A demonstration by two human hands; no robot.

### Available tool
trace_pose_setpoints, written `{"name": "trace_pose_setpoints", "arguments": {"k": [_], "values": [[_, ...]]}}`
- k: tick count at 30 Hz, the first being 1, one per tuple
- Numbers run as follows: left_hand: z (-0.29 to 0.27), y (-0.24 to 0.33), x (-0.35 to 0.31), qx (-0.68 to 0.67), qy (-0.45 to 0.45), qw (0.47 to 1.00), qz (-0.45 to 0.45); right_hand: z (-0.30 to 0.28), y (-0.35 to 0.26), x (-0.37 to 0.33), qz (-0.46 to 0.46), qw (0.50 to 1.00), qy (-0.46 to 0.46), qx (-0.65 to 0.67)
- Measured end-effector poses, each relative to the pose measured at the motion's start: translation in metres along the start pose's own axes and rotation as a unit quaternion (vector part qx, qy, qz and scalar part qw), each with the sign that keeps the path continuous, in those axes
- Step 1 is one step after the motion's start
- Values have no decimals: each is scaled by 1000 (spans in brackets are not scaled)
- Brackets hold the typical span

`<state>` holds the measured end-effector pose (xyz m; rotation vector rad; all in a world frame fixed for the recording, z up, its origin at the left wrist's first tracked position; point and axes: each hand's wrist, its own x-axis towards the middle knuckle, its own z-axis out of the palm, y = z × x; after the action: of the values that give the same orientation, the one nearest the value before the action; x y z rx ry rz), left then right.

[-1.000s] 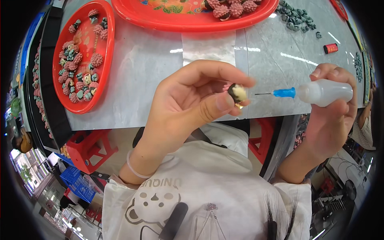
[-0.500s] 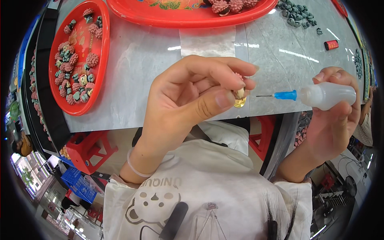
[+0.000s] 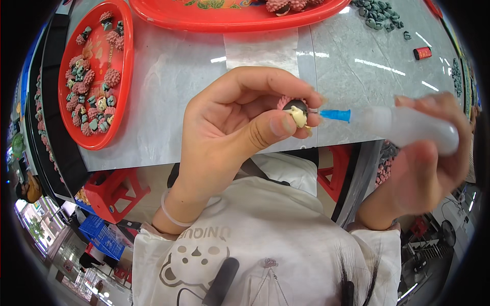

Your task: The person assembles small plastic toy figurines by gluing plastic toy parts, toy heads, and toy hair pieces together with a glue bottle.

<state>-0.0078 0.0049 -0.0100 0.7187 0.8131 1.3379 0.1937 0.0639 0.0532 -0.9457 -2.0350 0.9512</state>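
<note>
- Bright, even indoor light on my grey tabletop (image 3: 173,76), and white streaks of glare slash its right side!
- My left hand (image 3: 219,127) is crisp, with soft shade inside the curled palm.
- But look, my right hand (image 3: 429,168) and the translucent bottle (image 3: 416,127) are smeared with blur!
- Lower left, a window (image 3: 35,217) glows washed-out.
- Around the rim, straight edges bow, corners sink to black.

Wears an off-white shirt (image 3: 301,239) with short sleeves (image 3: 375,239), marked in greyish beige with a bear print (image 3: 196,261) and lettering (image 3: 209,233) just above it. Also wears a pale wristband (image 3: 167,216) up and left of the bear print, and a silvery chain (image 3: 262,283) with a pinkish pendant (image 3: 270,262) to its right. Has a dark grey rod (image 3: 223,279) with a thin black cable (image 3: 179,296) by the print's lower right, and dark hair strands (image 3: 375,275) farther right
</note>
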Motion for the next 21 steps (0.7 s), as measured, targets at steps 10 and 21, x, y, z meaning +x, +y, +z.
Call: {"name": "trace_pose_setpoints", "arguments": {"k": [10, 21], "values": [[-1, 0, 2, 15, 5, 1000, 3, 22, -11, -19, -124, 969, 145, -156], [3, 0, 1, 0, 7, 1000, -1, 15, 39, 1, 82, 969, 131, 191]]}}
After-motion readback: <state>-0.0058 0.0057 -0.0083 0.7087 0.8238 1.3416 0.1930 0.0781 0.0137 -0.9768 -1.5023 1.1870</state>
